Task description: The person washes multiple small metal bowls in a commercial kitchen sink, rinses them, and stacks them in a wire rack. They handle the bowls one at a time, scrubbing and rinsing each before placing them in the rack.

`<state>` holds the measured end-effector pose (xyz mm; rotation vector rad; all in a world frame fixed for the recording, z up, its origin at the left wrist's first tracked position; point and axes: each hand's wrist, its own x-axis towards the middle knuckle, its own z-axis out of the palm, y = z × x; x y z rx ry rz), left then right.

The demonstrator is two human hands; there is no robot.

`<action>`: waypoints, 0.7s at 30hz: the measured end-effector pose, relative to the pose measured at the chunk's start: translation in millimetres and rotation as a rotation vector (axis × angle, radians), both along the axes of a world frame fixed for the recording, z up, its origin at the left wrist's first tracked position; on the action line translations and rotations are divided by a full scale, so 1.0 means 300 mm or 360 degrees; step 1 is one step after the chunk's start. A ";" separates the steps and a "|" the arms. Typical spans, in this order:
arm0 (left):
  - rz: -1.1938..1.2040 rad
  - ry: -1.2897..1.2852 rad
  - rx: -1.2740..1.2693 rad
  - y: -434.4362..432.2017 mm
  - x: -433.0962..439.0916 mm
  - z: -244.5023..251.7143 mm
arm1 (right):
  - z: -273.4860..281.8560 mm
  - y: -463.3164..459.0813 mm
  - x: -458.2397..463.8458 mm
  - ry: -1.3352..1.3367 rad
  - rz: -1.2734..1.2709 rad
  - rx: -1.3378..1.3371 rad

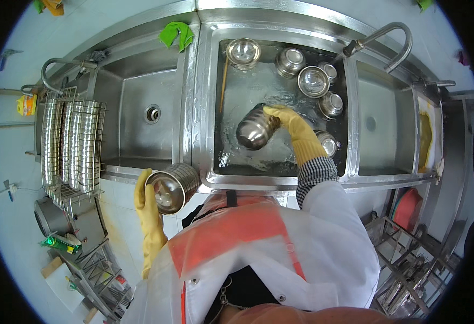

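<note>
My right hand (283, 117), in a yellow rubber glove, grips a shiny metal container (257, 127) tilted over the water-filled middle sink (241, 158). Whether that container is one piece or several nested ones cannot be told. At the front edge of the left sink, my left hand (145, 194), gloved in yellow too, is closed on a stack of nested steel bowls (176, 186) lying sideways, the open mouth of the end bowl turned towards me. Steel bowls lie in the middle sink's water, among them one at its back left (243, 52) and another at the right (313, 82).
Left of me, a wire rack (75, 141) holds long stacks of steel bowls beside the left sink (148, 141). A green cloth (177, 35) hangs on the back rim. Another sink (383, 121) holds water at the right, with a curved faucet (401, 44) behind it.
</note>
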<state>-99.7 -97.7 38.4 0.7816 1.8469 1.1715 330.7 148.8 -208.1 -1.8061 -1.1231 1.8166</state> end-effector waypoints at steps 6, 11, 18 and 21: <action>-0.0092 -0.0127 0.0254 -0.005 -0.021 -0.011 | 0.419 -0.191 -0.295 -0.0265 0.0056 0.0251; -0.0049 -0.0349 0.0413 -0.002 -0.024 -0.012 | 0.729 -0.337 -0.459 0.1215 -0.0508 0.0177; 0.0018 -0.0497 0.0598 -0.022 -0.028 0.058 | 0.928 -0.363 -0.630 0.0881 0.1170 0.2136; -0.0044 -0.0233 0.0841 -0.050 0.010 0.081 | 0.823 -0.314 -0.533 0.0424 0.0841 0.1936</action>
